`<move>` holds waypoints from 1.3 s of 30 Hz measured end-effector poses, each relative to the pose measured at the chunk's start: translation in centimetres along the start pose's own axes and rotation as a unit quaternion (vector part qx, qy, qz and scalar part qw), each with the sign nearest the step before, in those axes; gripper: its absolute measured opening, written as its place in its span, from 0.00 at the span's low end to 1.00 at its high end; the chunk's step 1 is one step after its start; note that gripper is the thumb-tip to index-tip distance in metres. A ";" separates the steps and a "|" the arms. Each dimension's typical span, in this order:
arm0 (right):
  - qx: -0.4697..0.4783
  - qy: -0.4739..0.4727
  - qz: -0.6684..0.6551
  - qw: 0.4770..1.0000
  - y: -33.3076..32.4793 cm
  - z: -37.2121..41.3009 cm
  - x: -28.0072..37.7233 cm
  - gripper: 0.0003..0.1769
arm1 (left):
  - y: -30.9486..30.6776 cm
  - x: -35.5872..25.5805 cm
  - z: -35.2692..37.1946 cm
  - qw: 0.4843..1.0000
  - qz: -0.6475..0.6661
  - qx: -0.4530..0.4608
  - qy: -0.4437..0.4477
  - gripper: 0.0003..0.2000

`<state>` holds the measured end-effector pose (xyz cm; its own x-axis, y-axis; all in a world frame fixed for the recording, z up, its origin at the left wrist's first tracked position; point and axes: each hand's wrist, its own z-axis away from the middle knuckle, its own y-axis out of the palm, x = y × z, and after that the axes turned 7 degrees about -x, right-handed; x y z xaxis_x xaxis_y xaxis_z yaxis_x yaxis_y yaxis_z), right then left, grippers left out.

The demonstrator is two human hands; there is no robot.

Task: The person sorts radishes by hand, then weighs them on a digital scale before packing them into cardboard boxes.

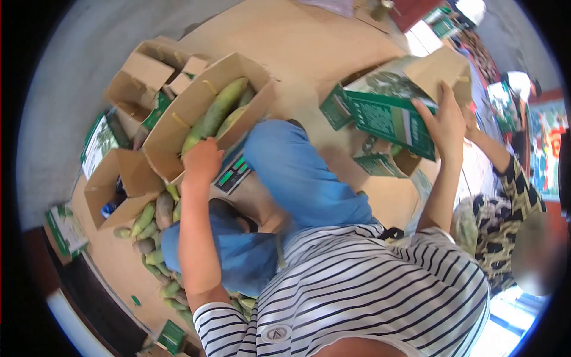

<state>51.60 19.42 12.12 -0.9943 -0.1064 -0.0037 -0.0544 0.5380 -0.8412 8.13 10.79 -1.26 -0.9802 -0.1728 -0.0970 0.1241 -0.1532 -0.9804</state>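
Note:
An open cardboard box (163,149) stands at the left with several long green radishes (223,107) in it. My left hand (203,160) is at the near edge of that box, its fingers curled round the lower end of a radish. By my knee, partly under the box, a digital scale (232,174) shows green lit figures. On the right, my right hand (445,125) grips the edge of a green printed carton (386,122), thumb and fingers apart across its flap. The carton is tilted, and its inside is mostly hidden.
More green radishes (146,220) lie piled on the cardboard floor at my left. Open boxes (128,89) and a smaller box (113,190) stand beside them. Below the carton is another green box (383,163). A co-worker's patterned sleeve (517,190) reaches in from the right.

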 end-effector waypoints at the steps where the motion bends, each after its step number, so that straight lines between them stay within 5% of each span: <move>1: -0.004 0.006 -0.037 0.999 0.1 0.0 0.8 0.36 | -0.1 -0.2 0.1 1.000 0.002 -0.002 -0.001 0.15; 6: 0.021 0.056 -0.396 0.916 4.8 -3.6 -0.6 0.20 | 0.1 -0.2 -0.1 1.000 0.000 -0.006 -0.002 0.15; 8: -0.003 0.076 -0.381 0.921 5.2 -6.7 -1.1 0.17 | 0.1 0.0 -0.2 1.000 -0.001 -0.013 0.005 0.15; 10: -0.090 -0.032 -0.311 0.946 2.7 -9.5 1.5 0.16 | -0.1 0.2 -0.2 1.000 0.006 -0.016 0.003 0.15; 14: -0.016 -0.068 -0.377 0.923 1.6 -12.3 10.1 0.14 | -0.3 -0.1 -0.6 1.000 -0.001 0.002 0.001 0.14; 20: -0.015 -0.318 -0.350 0.881 13.9 -18.6 20.9 0.13 | 1.4 -0.7 -2.0 0.999 -0.029 -0.013 0.012 0.12; 29: -0.020 -0.494 -0.170 0.853 31.6 -24.0 37.1 0.18 | 2.3 -1.4 -2.7 0.997 -0.043 -0.065 0.007 0.06; 33: 0.222 -0.462 -0.075 0.855 38.0 -20.4 41.9 0.25 | 2.0 -1.4 -2.7 0.998 -0.042 -0.053 0.010 0.05; 36: 0.364 -0.398 -0.150 0.829 41.5 -17.0 42.5 0.27 | 2.1 -1.4 -2.7 0.998 -0.035 -0.048 0.008 0.05; 39: 0.402 -0.359 -0.206 0.817 41.8 -17.1 43.1 0.27 | 2.3 -1.5 -2.7 0.998 -0.039 -0.054 0.005 0.05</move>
<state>4.86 51.65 -13.95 -0.5814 -0.7577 0.2964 -0.0067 -0.3599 -0.9330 9.49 13.36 -3.82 -0.9878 -0.1543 -0.0200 0.0297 -0.0610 -0.9977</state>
